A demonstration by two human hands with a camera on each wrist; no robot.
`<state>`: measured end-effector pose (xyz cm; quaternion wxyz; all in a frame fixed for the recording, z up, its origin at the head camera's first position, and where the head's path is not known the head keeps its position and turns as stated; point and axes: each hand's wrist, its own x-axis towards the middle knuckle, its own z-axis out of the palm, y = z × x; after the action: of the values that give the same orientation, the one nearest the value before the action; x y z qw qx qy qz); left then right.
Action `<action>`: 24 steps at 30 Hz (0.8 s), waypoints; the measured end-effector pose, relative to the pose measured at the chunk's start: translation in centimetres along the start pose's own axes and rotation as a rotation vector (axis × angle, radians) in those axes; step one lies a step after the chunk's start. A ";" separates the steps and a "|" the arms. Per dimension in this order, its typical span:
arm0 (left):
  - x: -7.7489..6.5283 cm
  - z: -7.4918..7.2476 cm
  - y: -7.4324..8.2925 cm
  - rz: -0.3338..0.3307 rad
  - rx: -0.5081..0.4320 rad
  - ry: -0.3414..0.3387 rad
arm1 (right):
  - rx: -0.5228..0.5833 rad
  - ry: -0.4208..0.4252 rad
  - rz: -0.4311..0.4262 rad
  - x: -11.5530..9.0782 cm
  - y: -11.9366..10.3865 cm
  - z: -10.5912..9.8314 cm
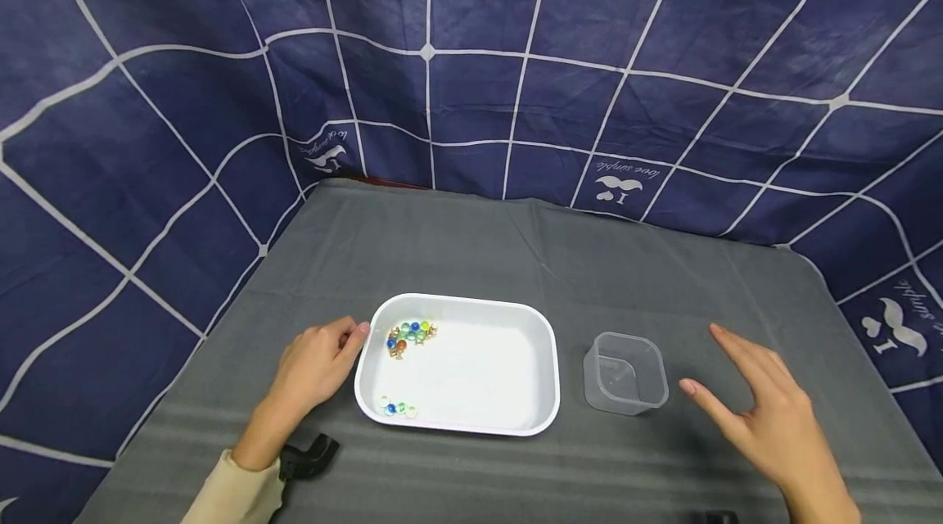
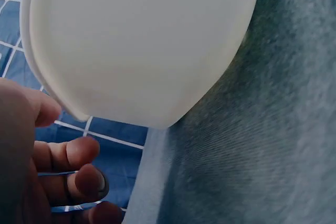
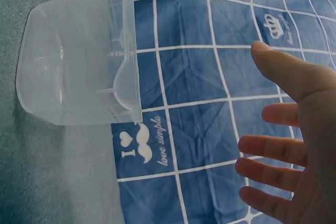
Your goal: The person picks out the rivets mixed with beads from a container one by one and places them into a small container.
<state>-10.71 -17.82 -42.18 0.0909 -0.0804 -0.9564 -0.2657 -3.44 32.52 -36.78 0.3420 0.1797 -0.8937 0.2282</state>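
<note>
A white tray [image 1: 471,368] lies on the grey cloth in the head view. Glass marbles [image 1: 414,329] and small gold-coloured pieces [image 1: 399,352] sit in its far left corner, while several more marbles [image 1: 398,408] lie near its front left corner. Beside the tray's left end is my left hand [image 1: 313,364], thumb tip at the rim, other fingers loosely bent; whether the thumb touches I cannot tell. To the right stands a clear plastic container [image 1: 624,374], open at the top. My right hand [image 1: 769,409] hovers right of it, thumb and fingers spread, holding nothing.
Grey cloth [image 1: 471,237] covers the table. Blue curtains [image 1: 479,90] with white grid lines hang behind it and at both sides. A black strap piece [image 1: 309,457] is at my left wrist. The tray and container stand a small gap apart.
</note>
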 end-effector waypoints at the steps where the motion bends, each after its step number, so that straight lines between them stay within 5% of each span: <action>1: 0.0 0.1 0.0 0.006 -0.003 -0.011 | 0.002 0.005 -0.001 0.1 0.0 0.0; 24: -0.3 1.4 0.0 0.075 -0.189 -0.016 | 0.022 -0.061 -0.015 2.4 -1.1 0.7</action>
<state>-10.64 -17.06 -43.43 0.0854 -0.1267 -0.9239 -0.3507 -4.97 30.80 -35.26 0.3142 0.1969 -0.8998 0.2299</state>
